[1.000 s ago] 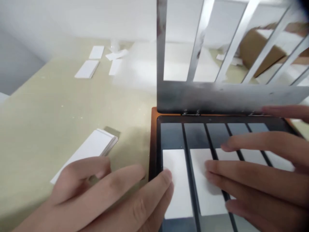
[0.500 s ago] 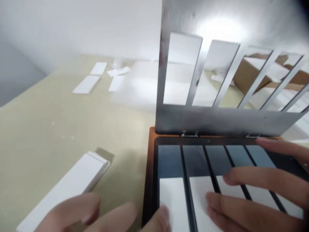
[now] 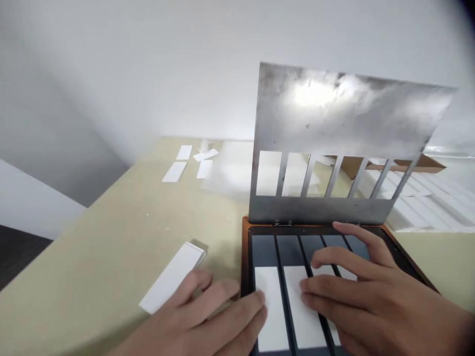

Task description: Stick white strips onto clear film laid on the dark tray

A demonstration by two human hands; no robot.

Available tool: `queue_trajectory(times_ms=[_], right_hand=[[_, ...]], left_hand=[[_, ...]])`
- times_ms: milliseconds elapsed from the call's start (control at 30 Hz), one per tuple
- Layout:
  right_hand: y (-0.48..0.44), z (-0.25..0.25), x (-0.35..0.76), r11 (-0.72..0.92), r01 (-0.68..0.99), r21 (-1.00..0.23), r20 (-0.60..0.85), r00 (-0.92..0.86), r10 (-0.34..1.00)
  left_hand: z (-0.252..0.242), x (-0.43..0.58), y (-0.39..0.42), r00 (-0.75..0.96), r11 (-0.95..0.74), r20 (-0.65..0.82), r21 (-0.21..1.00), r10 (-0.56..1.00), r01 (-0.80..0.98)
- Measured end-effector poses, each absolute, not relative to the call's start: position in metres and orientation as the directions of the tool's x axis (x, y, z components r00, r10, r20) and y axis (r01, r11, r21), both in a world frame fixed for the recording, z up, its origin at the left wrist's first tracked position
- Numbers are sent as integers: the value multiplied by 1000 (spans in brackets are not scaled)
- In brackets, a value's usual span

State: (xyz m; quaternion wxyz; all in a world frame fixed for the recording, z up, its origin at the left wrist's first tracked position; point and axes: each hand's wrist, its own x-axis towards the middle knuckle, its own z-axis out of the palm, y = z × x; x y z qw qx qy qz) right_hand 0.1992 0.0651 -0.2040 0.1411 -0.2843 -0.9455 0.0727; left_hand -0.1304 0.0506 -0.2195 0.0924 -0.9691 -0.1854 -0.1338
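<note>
A dark tray (image 3: 306, 231) with an orange edge lies at the lower right, its slots holding white cards (image 3: 272, 311). Hinged to its far side, a metal frame (image 3: 341, 118) with rectangular cutouts stands raised. My left hand (image 3: 211, 311) rests its fingertips at the left edge of the leftmost card, fingers spread with nothing gripped. Over the tray, my right hand (image 3: 367, 291) has its fingers apart, the tips touching the second card and reaching others. A stack of white cards (image 3: 174, 277) lies on the table just left of the tray, beside my left hand.
Small white cards (image 3: 174, 171) and a translucent sheet (image 3: 232, 168) lie toward the back of the pale table (image 3: 122, 237). Behind the frame at the right are a brown cardboard box (image 3: 430, 163) and rows of white cards (image 3: 438, 198). A white wall stands behind.
The camera view has drawn back, so more of the frame and both hands shows. My left hand now reaches the leftmost card's edge; my right hand stays over the cards.
</note>
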Motion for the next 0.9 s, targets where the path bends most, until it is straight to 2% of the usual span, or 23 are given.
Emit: queue_trajectory(times_ms=[133,233,367,567,667,767,900], right_hand=[[65,-174,184,809,534,-246,139,-806,575],[63,-164,180,801,546,-245,72,-814,576],[63,-165,179,820,526,-227,84,-828,554],[53,-159,166,778,562,-280,222,-751,622],[45,-161,154,750,580,-318,211,-729,652],[42,-173,146,757,565,-327,188,-746,638],[43,-194,143,777,534,-334,252,-743,620]], left_hand=[[-202,-125,45,899,-915,249,-97,359,392],[-198,-125,40,879,-903,221,27,423,428],[-199,-123,37,845,-887,270,161,461,432],[-197,-118,36,828,-896,342,168,443,410],[-196,-118,34,811,-886,358,134,462,445],[-200,-119,34,804,-873,342,150,486,464],[-204,-120,35,814,-871,309,175,492,459]])
